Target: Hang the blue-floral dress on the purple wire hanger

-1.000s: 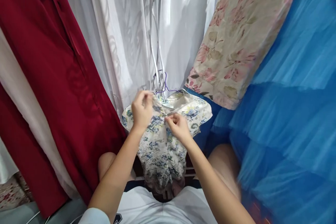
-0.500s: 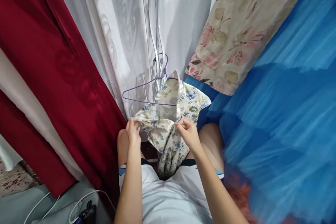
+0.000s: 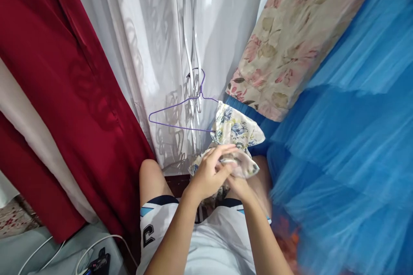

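Note:
A white floral garment (image 3: 237, 129) with blue and yellow flowers hangs by one shoulder on the right arm of a purple hanger (image 3: 176, 127); the hanger's left arm is bare. My left hand (image 3: 208, 174) reaches across to the right, its thumb and fingers closed round a fold of the cloth. Just below it, my right hand (image 3: 239, 185) pinches the same bunched part, its fingers mostly hidden behind my left hand. A loose flap of fabric sticks out to the right, blurred. The garment's lower end drops between my knees.
White straps (image 3: 190, 30) hang above the hanger against a white curtain (image 3: 155, 43). Red cloth (image 3: 80, 77) drapes at left. A pink-flowered cloth (image 3: 274, 51) and blue tulle (image 3: 325, 146) hang at right. A white cable (image 3: 106, 237) and a black device (image 3: 100, 263) lie lower left.
My left hand has moved right, from the garment's left side to meet my right hand. The cloth has slid off the hanger's left part and is bunched at the right.

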